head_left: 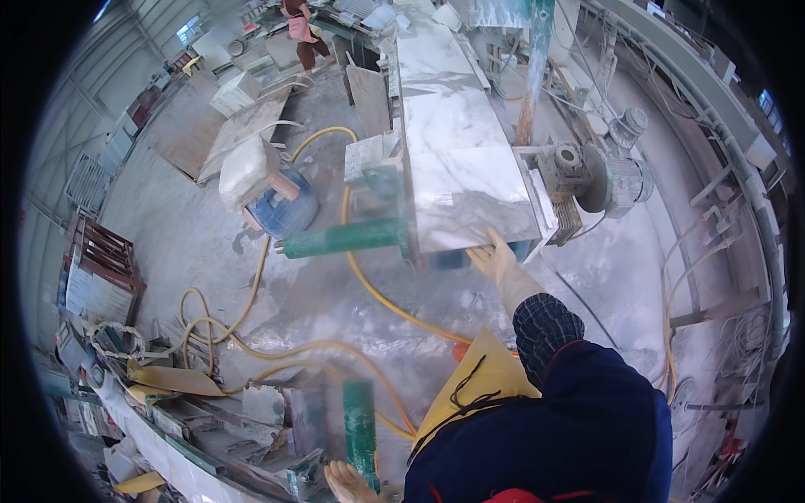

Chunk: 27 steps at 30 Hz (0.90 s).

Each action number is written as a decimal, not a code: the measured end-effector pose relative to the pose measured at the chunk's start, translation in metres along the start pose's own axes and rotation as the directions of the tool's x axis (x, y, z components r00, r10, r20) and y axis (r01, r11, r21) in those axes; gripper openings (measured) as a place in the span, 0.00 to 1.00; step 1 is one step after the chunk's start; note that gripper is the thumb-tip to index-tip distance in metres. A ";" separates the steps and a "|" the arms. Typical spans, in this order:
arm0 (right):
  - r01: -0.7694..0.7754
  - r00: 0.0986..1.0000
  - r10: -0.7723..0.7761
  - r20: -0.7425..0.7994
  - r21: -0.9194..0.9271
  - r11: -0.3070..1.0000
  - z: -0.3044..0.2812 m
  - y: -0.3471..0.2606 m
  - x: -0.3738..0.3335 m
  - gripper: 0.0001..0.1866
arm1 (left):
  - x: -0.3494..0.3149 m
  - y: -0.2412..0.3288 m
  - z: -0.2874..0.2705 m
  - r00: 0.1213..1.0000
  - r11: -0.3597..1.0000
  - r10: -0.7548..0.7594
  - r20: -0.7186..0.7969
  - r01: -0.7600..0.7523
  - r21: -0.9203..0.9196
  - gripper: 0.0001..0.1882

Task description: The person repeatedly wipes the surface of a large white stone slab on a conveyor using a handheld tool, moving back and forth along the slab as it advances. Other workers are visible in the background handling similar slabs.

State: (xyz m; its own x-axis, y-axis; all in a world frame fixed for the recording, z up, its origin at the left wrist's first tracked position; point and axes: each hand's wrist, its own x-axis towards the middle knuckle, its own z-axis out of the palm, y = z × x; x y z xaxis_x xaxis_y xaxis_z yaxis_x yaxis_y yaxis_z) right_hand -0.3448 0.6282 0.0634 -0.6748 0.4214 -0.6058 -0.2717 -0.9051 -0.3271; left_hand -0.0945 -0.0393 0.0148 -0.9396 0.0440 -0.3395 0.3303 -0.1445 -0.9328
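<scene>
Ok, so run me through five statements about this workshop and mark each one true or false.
1. The right hand is at the near edge of the marble slab. True.
2. The motor sits left of the slab. False: the grey motor is on its right.
3. The left hand is beside a green cylinder. True.
4. A hose lies across the slab's top. False: the yellow hose runs over the floor.
5. A person in the background wears a pink apron. True.
</scene>
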 end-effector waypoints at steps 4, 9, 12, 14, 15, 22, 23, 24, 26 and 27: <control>0.084 0.993 -0.079 0.082 -0.059 0.995 -0.020 0.013 -0.020 0.27 | -0.029 0.014 0.014 0.880 0.712 -0.429 0.202 0.467 -0.524 0.42; 0.248 0.969 -0.190 0.159 -0.633 0.734 -0.150 0.059 0.031 0.20 | -0.049 0.020 -0.003 0.739 0.367 -0.542 0.400 0.637 -0.678 0.39; 0.355 0.930 -0.080 0.358 -0.934 -0.050 -0.230 0.090 0.066 0.15 | -0.059 0.027 -0.012 0.685 0.227 -0.560 0.466 0.668 -0.709 0.38; 0.446 0.894 0.105 0.436 -0.839 -0.312 -0.262 0.109 0.071 0.15 | -0.069 0.035 -0.007 0.651 0.170 -0.576 0.494 0.687 -0.706 0.36; 0.472 0.882 0.163 0.443 -0.823 -0.316 -0.265 0.114 0.072 0.15 | -0.076 0.040 0.000 0.631 0.146 -0.585 0.509 0.700 -0.699 0.36; 0.585 0.786 0.319 0.530 -0.805 -0.104 -0.194 0.165 0.015 0.16 | -0.151 0.073 0.097 0.457 0.117 -0.700 0.549 0.831 -0.543 0.32; 0.610 0.778 0.358 0.515 -0.755 -0.240 -0.183 0.173 0.006 0.16 | -0.162 0.073 0.109 0.432 0.119 -0.722 0.541 0.847 -0.518 0.31; 0.579 0.801 0.375 0.467 -0.764 -0.286 -0.174 0.181 -0.003 0.16 | -0.171 0.072 0.117 0.405 0.104 -0.738 0.540 0.858 -0.503 0.31; 0.583 0.809 0.439 0.391 -0.634 -0.508 -0.156 0.197 -0.016 0.16 | -0.176 0.070 0.120 0.350 0.017 -0.735 0.581 0.866 -0.499 0.28; 0.534 0.835 0.449 0.317 -0.664 -0.524 -0.147 0.202 -0.021 0.16 | -0.175 0.069 0.120 0.297 -0.067 -0.733 0.612 0.864 -0.499 0.26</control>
State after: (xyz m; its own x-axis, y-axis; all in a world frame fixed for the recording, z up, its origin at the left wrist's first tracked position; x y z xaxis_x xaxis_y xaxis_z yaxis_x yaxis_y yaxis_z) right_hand -0.2850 0.4451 -0.0967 -0.9033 -0.0720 -0.4228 0.2377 0.7366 -0.6332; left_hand 0.0817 -0.1753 0.0244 -0.5759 -0.4861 0.6573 -0.7891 0.5409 -0.2913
